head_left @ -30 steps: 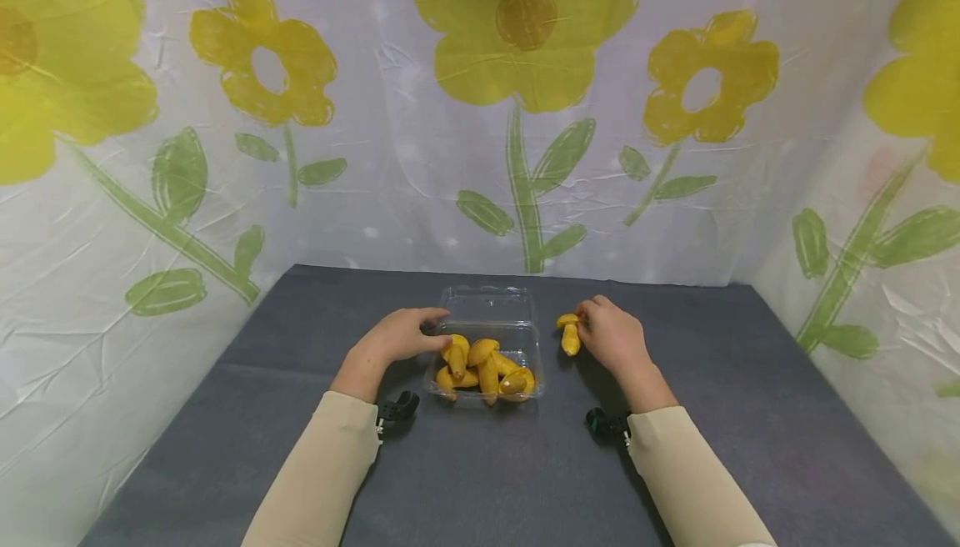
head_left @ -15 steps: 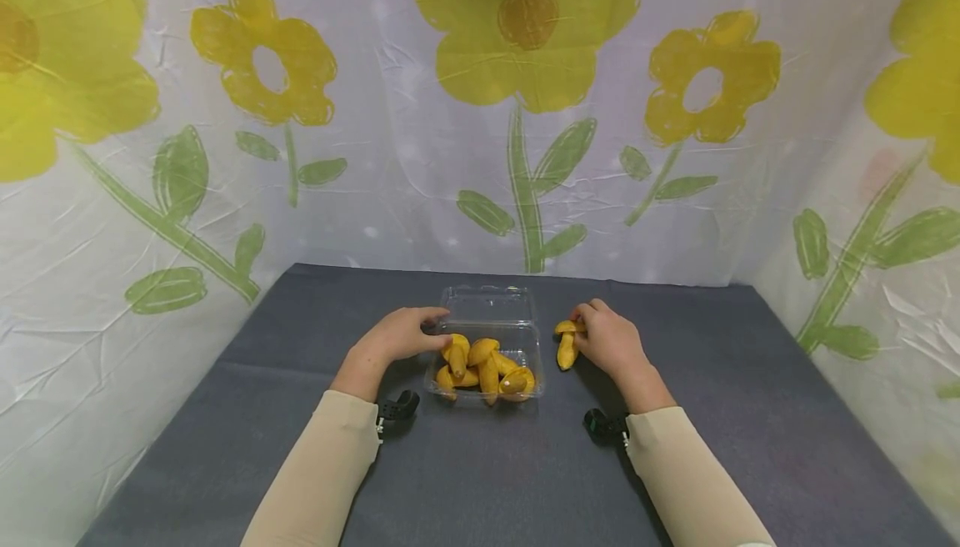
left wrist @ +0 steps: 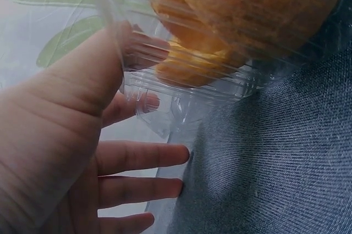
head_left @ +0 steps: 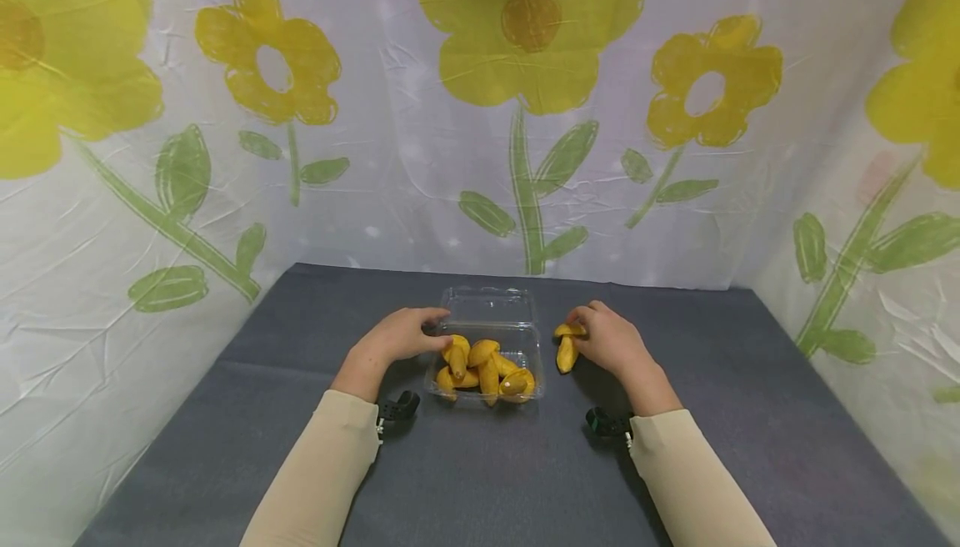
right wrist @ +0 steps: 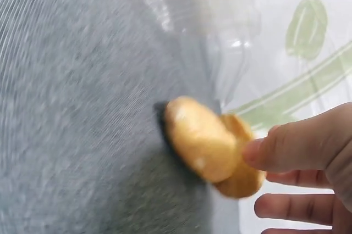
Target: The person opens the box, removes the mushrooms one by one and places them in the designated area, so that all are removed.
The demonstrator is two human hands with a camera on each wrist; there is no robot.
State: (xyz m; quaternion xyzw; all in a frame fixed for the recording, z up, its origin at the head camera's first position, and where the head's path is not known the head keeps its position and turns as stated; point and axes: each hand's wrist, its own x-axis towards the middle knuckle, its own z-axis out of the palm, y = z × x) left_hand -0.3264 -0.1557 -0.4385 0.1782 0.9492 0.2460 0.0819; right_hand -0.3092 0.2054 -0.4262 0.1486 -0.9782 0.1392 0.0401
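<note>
the mushroom (head_left: pixel 567 355) is being held by its cap between the thumb and fingertips of the right hand (head_left: pixel 613 334), at about three o'clock from the box (head_left: pixel 513 337) as the person is facing it. the stem is being left free, pointing toward about half past six, probably because the broad cap is offering the surer pinch. whether the stem is being borne by the table (head_left: pixel 480 464) cannot be told. the other mushrooms (head_left: pixel 488 372) are being contained in the box in a loose heap. its clear lid (head_left: pixel 489 307) is being kept folded back at twelve o'clock, presumably so that the inside is being left reachable. at about ten o'clock the left hand (head_left: pixel 401 333) is being held wide at the box's side, thumb and fingers spread, seemingly so that the light plastic is being steadied; firm contact cannot be confirmed.

compared with a second ago, the mushroom is being held slightly closer to the person, its stem foot being swung toward seven o'clock, nearer the box. the left hand, box and heap are being kept in place.
</note>
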